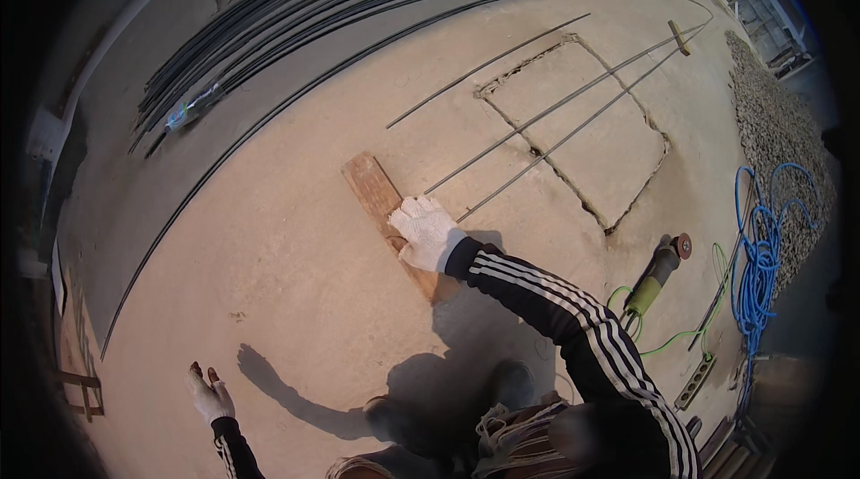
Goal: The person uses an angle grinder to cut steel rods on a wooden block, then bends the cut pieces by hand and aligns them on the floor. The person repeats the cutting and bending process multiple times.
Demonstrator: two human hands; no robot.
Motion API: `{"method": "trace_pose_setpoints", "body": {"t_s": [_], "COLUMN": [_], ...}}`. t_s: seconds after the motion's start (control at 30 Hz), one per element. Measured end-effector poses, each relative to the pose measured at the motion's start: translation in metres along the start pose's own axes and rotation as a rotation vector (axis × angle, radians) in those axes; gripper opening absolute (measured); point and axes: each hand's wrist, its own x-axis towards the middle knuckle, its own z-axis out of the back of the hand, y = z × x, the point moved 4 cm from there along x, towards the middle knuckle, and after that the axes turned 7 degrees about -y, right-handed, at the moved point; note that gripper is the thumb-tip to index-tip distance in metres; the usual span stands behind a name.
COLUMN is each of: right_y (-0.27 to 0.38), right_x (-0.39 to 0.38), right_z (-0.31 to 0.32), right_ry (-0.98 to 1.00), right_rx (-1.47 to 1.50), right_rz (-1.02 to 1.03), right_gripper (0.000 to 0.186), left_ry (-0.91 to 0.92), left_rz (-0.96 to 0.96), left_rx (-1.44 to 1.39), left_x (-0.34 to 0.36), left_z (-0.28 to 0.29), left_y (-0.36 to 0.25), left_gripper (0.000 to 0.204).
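Note:
My right hand (426, 230), in a white knit glove, is closed over the middle of a short wooden plank (368, 178) lying on the concrete. Its thumb and fingertips press on the wood, and the palm hides part of the board. Just beyond this hand, the near ends of two thin steel rods (522, 128) rest on the ground. My left hand (212, 397), in a similar glove with bare fingertips showing, hangs at the lower left. Its fingers are apart and nothing is in them.
A big bundle of rebar (296, 18) spans the far side, one long bar (215, 153) curving nearer. Rightward are an angle grinder (652, 282), a green cord (672, 342), a power strip (695, 382), a coiled blue hose (755, 273) and gravel (778, 112). Cracks outline a floor patch (618, 152).

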Motion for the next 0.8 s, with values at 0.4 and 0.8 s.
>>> {"method": "trace_pose_setpoints", "body": {"t_s": [0.4,0.8], "right_y": [0.000,-0.001], "right_x": [0.004,0.006], "right_z": [-0.038,-0.044], "right_ry": [0.101,0.099], "right_rx": [0.137,0.092], "right_rz": [0.109,0.106], "right_gripper": [0.032,0.023], "left_ry": [0.279,0.328], "left_rz": [-0.709,-0.747], "left_rx": [0.100,0.170], "left_x": [0.184,0.175], "left_z": [-0.116,-0.086], "left_y": [-0.273,-0.249], "left_gripper": [0.039,0.039]}}
